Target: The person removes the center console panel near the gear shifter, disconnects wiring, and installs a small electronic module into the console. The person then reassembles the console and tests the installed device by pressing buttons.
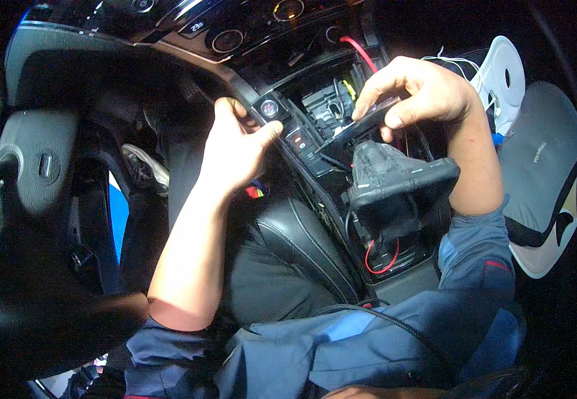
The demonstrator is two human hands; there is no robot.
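Here in the car, both hands are at the centre console, one on either side of its open top. The right hand [421, 90] has a narrow dark panel [357, 129] pinched between thumb and fingers, tilted over the console, its far end reaching down and left toward the left hand [236, 143]. That left hand sits at the console's side edge, thumb out along the top, fingers curled and partly hidden; whether it truly grips the edge, I cannot tell. Just beside its fingertips, a round button [270, 108], and to the right of its thumb runs a strip of switches [301, 143].

Between the hands gapes an opening [328, 100] with connectors inside, and a yellow piece [349, 90] shows close to the right hand's fingers. A red cable [360, 50] runs down toward that hand from above. Nearer the body, below the right hand, a black boot [401, 189] stands tilted out of the console, a thin red wire loop [380, 273] under it.

Out beyond the right hand: white wires [458, 61], a white plastic piece [500, 56] with an oval hole, and a dark grey cushion [544, 153]. Left of the left hand, down low, a shoe [143, 163].
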